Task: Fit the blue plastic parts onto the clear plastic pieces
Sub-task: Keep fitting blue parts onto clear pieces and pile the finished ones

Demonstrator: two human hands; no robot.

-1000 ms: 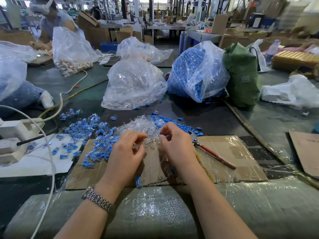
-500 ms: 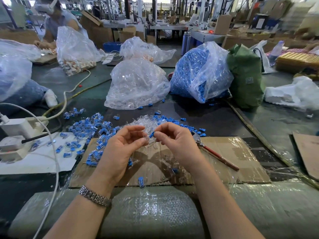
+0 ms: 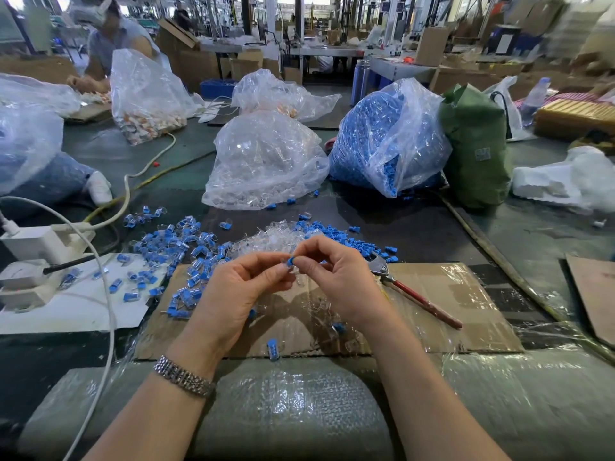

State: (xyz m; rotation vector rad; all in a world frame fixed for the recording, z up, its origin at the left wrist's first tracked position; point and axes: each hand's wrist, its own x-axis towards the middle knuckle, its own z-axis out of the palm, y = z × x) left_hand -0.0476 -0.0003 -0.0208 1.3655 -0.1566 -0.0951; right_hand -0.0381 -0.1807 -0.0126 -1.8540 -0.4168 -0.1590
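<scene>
A blue plastic part [image 3: 291, 260] is pinched at the fingertips of the right hand [image 3: 336, 277], and a clear plastic piece [image 3: 289, 267] is pinched just below it by the left hand [image 3: 239, 291]; each grip is pressed together, and the two parts meet above the cardboard sheet [image 3: 442, 294]. Whether they are fully seated cannot be told. To the left, a scatter of assembled blue-and-clear units [image 3: 176, 257] lies on the table [image 3: 416, 227]. Beyond the hands, loose clear pieces [image 3: 266, 237] and loose blue parts [image 3: 346, 239] remain, and the bag of clear pieces [image 3: 263, 164] and bag of blue parts [image 3: 382, 144] look full, so most of the work appears left.
</scene>
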